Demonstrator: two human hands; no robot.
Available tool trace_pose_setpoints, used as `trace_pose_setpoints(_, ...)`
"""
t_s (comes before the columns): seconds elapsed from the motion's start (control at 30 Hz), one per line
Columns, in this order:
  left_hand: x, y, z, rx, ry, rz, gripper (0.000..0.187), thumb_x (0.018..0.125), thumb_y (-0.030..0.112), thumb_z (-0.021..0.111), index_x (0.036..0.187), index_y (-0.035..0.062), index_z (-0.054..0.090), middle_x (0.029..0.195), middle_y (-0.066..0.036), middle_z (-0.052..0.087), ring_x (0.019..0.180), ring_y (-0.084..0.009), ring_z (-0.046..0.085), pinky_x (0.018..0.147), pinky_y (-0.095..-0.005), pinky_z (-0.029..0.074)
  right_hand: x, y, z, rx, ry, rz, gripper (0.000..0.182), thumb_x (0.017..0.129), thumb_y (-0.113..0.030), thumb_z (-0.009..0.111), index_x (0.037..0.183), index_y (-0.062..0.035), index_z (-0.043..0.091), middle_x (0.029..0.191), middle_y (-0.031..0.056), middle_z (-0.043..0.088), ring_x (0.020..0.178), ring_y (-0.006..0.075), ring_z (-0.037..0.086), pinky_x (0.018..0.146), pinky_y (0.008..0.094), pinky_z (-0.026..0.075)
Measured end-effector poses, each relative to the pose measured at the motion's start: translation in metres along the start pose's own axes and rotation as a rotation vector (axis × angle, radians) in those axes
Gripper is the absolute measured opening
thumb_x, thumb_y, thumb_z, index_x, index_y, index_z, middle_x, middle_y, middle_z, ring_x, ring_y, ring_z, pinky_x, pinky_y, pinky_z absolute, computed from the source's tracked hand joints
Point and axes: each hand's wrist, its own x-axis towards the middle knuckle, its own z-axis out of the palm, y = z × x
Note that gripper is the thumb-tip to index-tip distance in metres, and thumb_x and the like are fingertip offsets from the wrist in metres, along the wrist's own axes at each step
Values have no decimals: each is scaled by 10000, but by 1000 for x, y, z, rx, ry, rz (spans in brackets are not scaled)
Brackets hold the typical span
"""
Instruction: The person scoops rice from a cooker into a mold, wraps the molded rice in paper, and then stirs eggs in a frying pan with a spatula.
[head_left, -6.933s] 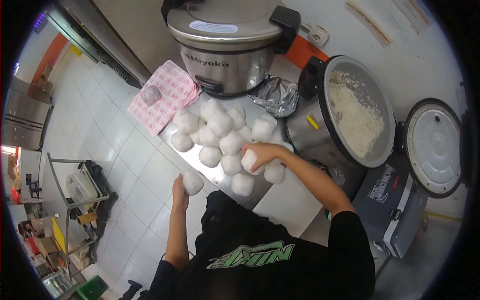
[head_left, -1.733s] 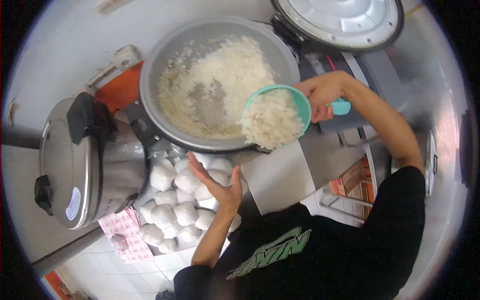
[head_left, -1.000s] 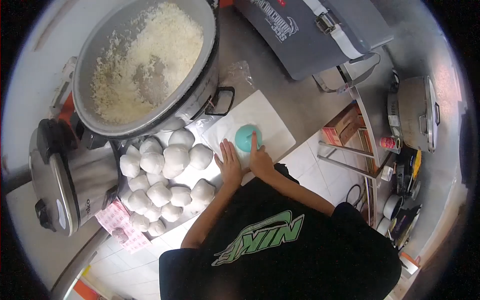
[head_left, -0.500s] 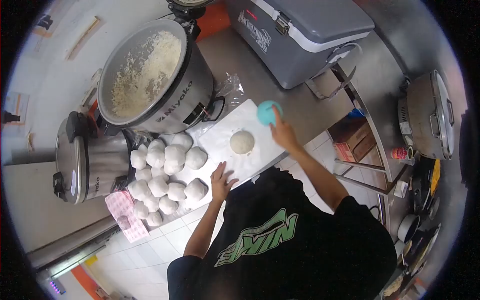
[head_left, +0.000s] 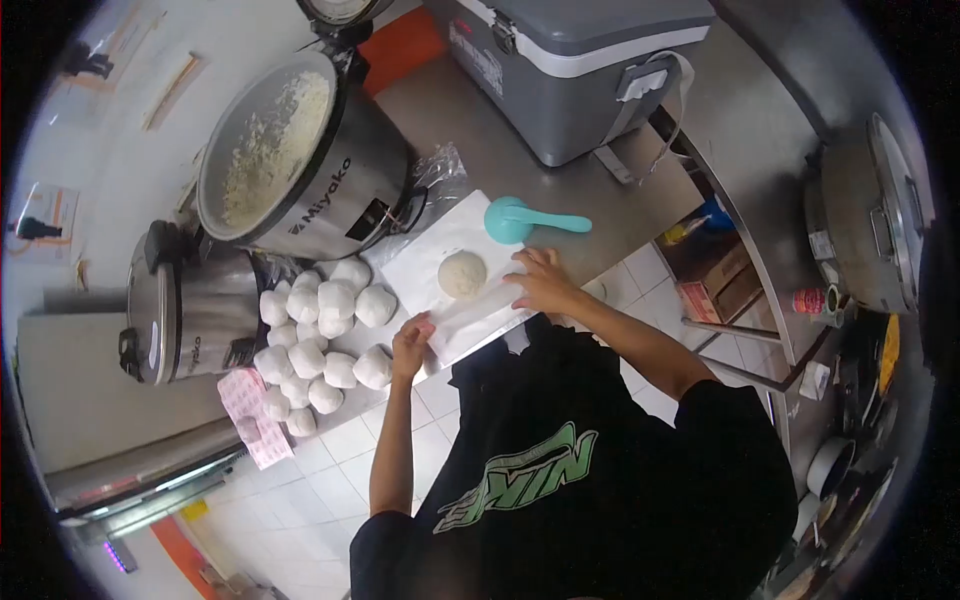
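A round mound of rice sits on a white paper sheet on the steel counter. My left hand pinches the sheet's near left corner. My right hand is closed on its near right edge, fingers curled inward. Between both hands the near edge of the sheet is lifted and folds up towards the rice. A turquoise rice scoop lies just beyond my right hand, its handle pointing right. Left of the sheet stand several white paper-wrapped bundles, grouped closely and partly stacked.
An open Miyako rice cooker holding rice stands at the back left. A closed cooker is beside it. A grey cool box stands at the back. Pink patterned paper lies at the counter's left end. A large pot is at right.
My right hand has let go of the scoop, which now lies on the counter, and has moved to the paper. My left hand has gone from resting flat to gripping the sheet, whose near edge is lifted.
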Motion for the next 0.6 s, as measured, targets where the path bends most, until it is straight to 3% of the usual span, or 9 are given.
trace_pose_setpoints(0.13,7,2,4,-92,42,-52,269,864,132,585,1068,-40,559,1064,-113,596,915,-115,544,787,-247,445,3,30,7,148,163,-139,304,696,-166,660,1000,-155,653,1126,51,552,1137,237,432,951,477,260)
trace_pose_setpoints(0.17,2,3,6,-12,67,-62,333,832,150,618,1110,-15,538,1072,-119,601,977,-169,558,835,-292,433,5,36,8,249,175,-116,265,706,-147,643,970,-151,660,1074,46,583,1120,226,458,956,468,270)
trace_pose_setpoints(0.23,-17,47,27,562,212,279,387,802,146,632,1152,23,523,1086,-114,601,1039,-226,541,871,-333,412,10,43,6,354,184,-151,207,726,-120,614,923,-142,671,1014,44,621,1093,211,495,963,436,286)
trace_pose_setpoints(0.3,-26,29,32,748,230,372,434,721,95,639,1149,102,567,1127,-95,588,1147,-312,472,932,-405,369,5,43,9,373,205,-238,172,745,-106,591,891,-131,680,996,51,634,1075,201,517,965,391,300)
trace_pose_setpoints(0.43,-53,-12,27,717,230,350,374,634,-16,608,981,108,675,1163,-79,577,1154,-290,475,935,-376,399,-18,43,4,337,98,-291,162,789,-116,581,919,-120,677,1040,51,629,1129,205,488,988,389,295)
trace_pose_setpoints(0.53,-75,-6,25,623,233,317,412,630,-41,586,1001,116,670,1170,-69,574,1155,-296,471,927,-361,422,-37,29,3,437,34,-308,155,826,-134,569,936,-99,674,1027,51,635,1143,215,482,973,381,330)
trace_pose_setpoints(0.6,-79,-9,22,346,274,175,273,754,-6,563,999,66,662,1159,-103,574,1106,-244,500,903,-323,432,-36,22,5,623,8,-250,162,845,-151,563,946,-83,670,1015,61,640,1128,229,497,944,373,369)
